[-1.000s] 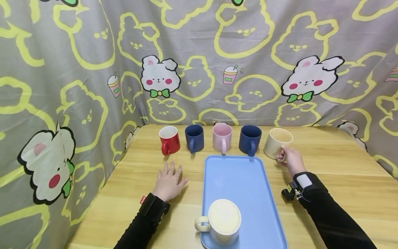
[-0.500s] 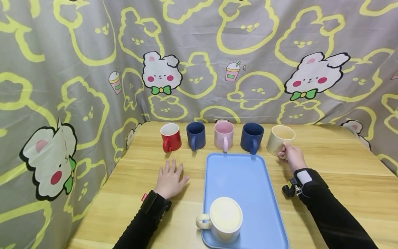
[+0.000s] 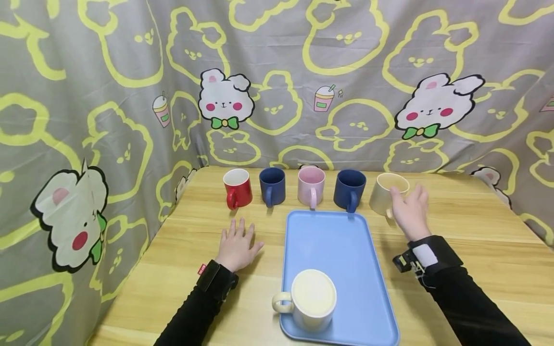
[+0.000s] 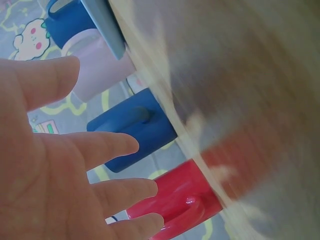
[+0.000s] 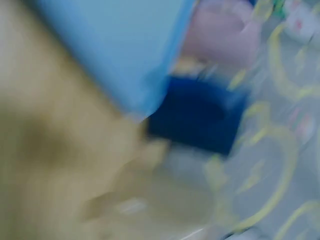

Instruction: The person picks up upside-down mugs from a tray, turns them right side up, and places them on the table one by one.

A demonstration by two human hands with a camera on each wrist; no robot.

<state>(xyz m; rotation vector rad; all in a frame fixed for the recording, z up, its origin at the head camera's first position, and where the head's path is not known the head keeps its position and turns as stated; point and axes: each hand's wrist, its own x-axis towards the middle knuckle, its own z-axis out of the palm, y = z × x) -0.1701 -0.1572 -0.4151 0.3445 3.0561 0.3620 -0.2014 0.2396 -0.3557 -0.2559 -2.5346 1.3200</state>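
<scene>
At the right end of a row of mugs stands an upright cream mug (image 3: 380, 198). Beside its handle is my right hand (image 3: 412, 214), fingers loosely extended and holding nothing; it covers part of the mug in the head view. Whether it touches the mug I cannot tell. My left hand (image 3: 236, 248) is spread, palm down, over the wooden table (image 3: 173, 269), in front of the red mug (image 3: 242, 191). A second cream mug (image 3: 312, 300) sits bottom up on the near end of the blue tray (image 3: 333, 250), handle pointing left over the edge.
Between the red and cream mugs stand a dark blue mug (image 3: 272, 185), a pink mug (image 3: 311, 181) and another dark blue mug (image 3: 349, 186), handles facing me. A patterned curtain (image 3: 277, 77) hangs behind and to the left. The right wrist view is blurred.
My right hand has let go of the cream mug's handle, its fingers lifting and opening to the right. The left hand has stayed in place.
</scene>
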